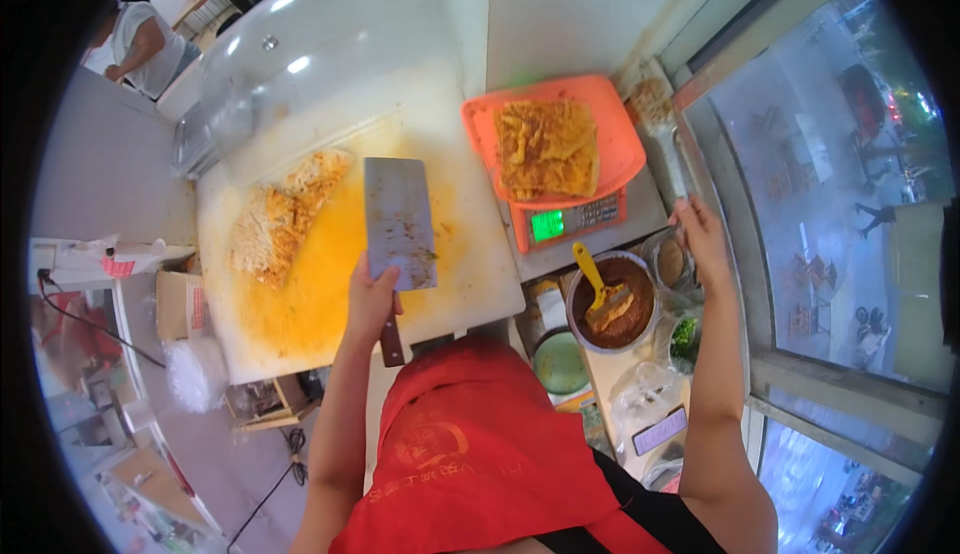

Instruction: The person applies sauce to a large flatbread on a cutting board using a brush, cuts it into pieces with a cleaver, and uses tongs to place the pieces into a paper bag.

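Observation:
My left hand [373,299] grips a cleaver [400,224] by its dark wooden handle, its smeared blade flat over the oil-stained white cutting board [337,329]. Browned flatbread pieces [281,216] lie on the board left of the blade. An orange tray [622,126] with a stack of sauce-coated flatbread [547,150] rests on a digital scale [574,220]. At the far right, by the window ledge, my right hand [699,235] is closed around the end of a pale, long-handled utensil [671,160]; what kind it is, I cannot tell.
Nearer me on the right stand a bowl of dark red sauce [615,325] with a yellow-handled brush or scraper [589,269], chopped greens [684,338] and a phone [660,431]. A clear plastic cover [330,51] arches over the board's back. A person [146,44] is at upper left.

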Demonstrator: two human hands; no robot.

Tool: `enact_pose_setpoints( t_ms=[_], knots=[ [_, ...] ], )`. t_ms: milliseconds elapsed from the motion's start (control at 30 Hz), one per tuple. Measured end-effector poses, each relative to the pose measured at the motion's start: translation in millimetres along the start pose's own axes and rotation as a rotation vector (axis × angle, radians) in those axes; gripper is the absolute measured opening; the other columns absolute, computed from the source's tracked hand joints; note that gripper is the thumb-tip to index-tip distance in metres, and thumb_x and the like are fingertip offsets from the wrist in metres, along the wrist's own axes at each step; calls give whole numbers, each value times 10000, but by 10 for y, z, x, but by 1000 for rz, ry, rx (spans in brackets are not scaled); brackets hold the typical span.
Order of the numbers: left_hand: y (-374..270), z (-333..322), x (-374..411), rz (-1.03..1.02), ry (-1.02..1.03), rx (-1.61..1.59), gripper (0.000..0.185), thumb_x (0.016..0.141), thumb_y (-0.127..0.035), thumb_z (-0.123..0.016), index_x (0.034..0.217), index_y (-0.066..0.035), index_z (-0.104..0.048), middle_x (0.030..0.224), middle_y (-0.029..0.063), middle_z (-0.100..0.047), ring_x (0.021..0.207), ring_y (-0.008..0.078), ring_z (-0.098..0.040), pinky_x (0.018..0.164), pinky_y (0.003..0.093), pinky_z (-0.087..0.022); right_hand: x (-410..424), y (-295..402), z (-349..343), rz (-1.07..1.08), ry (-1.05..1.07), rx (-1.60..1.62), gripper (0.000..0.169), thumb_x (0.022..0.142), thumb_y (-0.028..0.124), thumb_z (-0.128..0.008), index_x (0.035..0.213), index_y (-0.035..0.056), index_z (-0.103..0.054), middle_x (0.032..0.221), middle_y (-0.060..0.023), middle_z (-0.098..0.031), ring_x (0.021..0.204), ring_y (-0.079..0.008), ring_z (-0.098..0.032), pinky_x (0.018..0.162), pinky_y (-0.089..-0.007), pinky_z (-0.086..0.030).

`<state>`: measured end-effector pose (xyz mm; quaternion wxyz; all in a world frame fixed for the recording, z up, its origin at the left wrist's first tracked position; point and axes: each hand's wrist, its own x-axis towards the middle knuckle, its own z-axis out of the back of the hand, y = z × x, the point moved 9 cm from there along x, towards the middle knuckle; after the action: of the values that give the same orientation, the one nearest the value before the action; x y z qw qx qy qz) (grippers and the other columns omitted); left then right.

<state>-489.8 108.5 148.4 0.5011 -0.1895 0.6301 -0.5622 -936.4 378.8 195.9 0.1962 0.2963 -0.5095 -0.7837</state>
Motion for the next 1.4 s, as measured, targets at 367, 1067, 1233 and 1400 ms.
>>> enact_pose_setpoints(
  t_ms=[367,1067,1233,1400],
  knots=[
    [293,104,-315,119,-85,-57,268,906,-71,-546,1166,-39,-488,808,42,-599,404,101,-476,367,245,-383,-70,182,-156,-18,104,152,264,980,316,-539,1028,68,-615,827,7,-597,600,-32,-459,530,-190,-361],
    [383,-266,147,5,159,12,357,893,-93,-560,1239,-43,-492,788,102,-604,461,141,-521,397,287,-434,-3,-485,-68,-230,16,14,380,945,391,-580,1150,75,-629,807,12,-612,535,-57,-462,476,-215,-368],
    [127,487,127,-268,-33,247,335,880,-128,-571,1186,-15,-494,884,199,-655,722,372,-639,640,473,-501,-541,381,-902,-26,144,121,341,966,320,-553,1191,68,-604,833,11,-597,565,-47,-441,488,-199,-355],
    [267,2153,204,-164,-391,621,276,894,-189,-556,1115,-34,-499,908,229,-658,798,451,-622,686,531,-487,-1008,178,-2904,-222,442,149,276,958,281,-564,1131,68,-600,815,0,-590,544,-51,-434,461,-200,-353]
  ],
)
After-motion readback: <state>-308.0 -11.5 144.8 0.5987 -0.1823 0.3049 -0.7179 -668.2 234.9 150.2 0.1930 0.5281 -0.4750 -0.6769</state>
